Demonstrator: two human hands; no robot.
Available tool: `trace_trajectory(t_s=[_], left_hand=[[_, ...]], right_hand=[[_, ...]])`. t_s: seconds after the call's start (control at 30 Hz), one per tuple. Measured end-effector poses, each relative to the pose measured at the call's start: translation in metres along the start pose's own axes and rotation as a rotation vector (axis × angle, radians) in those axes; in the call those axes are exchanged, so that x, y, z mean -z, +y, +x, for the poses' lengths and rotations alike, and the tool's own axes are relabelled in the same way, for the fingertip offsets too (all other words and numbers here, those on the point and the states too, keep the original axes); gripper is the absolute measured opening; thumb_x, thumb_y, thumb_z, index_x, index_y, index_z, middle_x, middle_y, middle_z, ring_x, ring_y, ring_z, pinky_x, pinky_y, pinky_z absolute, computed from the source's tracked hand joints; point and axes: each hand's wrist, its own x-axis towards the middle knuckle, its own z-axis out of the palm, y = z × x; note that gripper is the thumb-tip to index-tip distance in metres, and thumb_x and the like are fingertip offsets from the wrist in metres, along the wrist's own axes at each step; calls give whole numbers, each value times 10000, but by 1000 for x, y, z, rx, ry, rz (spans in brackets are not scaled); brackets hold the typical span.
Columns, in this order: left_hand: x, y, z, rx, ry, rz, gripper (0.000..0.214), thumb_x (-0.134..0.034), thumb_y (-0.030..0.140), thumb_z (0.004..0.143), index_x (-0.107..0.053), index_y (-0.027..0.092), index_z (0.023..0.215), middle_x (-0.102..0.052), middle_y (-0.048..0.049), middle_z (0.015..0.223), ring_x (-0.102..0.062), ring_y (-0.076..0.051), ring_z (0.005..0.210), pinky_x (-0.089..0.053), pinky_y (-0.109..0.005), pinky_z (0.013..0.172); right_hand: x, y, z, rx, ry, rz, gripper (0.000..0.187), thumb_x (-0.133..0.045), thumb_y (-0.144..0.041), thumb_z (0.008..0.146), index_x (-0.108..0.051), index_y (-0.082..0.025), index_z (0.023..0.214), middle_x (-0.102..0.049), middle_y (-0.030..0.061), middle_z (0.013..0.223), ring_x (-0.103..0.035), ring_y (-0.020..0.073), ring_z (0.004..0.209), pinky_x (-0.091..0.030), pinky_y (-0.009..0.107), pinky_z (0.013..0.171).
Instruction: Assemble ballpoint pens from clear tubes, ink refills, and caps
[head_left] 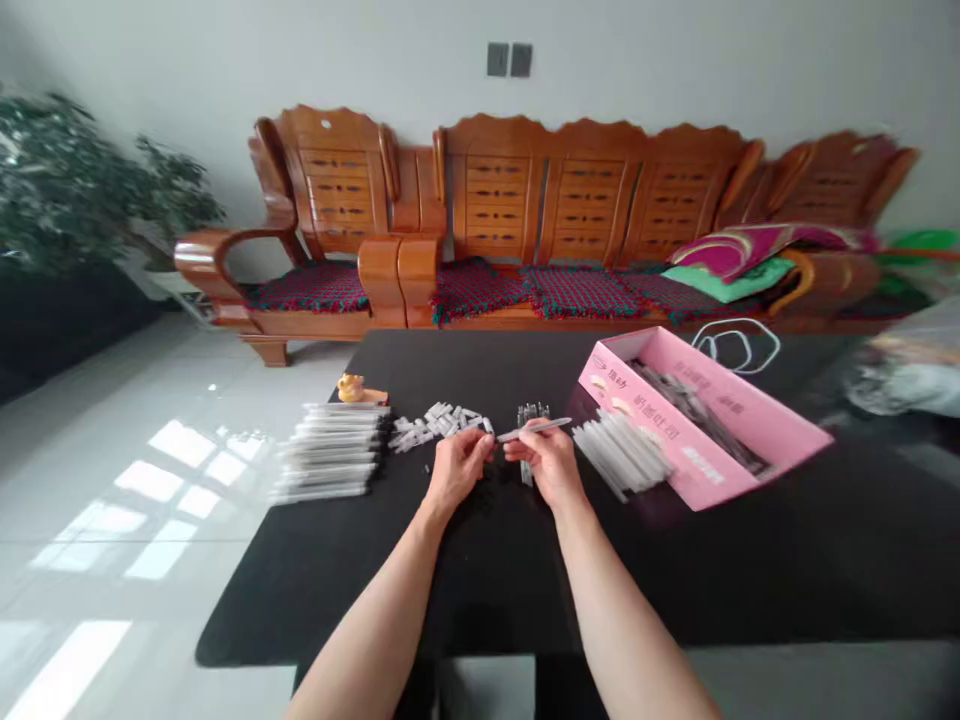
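Forearms [367,630] rise from the bottom of my view onto the black worktop [337,590]. My right hand [551,465] clenches a slim grey pen-like tube [538,430] crosswise, while my left hand [457,470] curls at its tip; I cannot tell whether those fingers [480,450] grip it. Loose white plastic clips [439,423] lie just ahead. Clear sleeves [619,455] crowd my right hand, backed by a pink carton [697,430]; a stacked row of sleeves [330,450] sits well left, near the worktop's edge.
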Motion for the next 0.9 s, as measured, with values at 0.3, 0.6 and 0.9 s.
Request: trace_trajectory(t_s=[0.3,0.6,0.9], left_hand=[[0,-2,2,20,44,-128,367,-686,461,785,-655,152,982,-639,8,662,-529,-72,449,-384,-164,423],[-1,-4,3,8,43,-56,310,-675,446,798,-649,137,800,-614,9,601,-480,-64,436,-371,-165,424],[1,-1,1,16,3,-4,416,-524,491,896,-663,131,742,-617,-9,586,-462,-63,413,-331,-169,405]], right_hand=[[1,0,-2,-2,-30,-2,274,-802,-246,681,-591,-176,841,-743,38,669,-728,199,569,-606,267,522],[2,1,-2,-1,-46,-6,270,-802,-246,687,-595,-170,843,-742,42,666,-733,211,582,-606,268,521],[2,1,-2,-7,-40,-14,281,-804,-245,680,-593,-172,852,-744,40,671,-731,207,580,-607,270,520]])
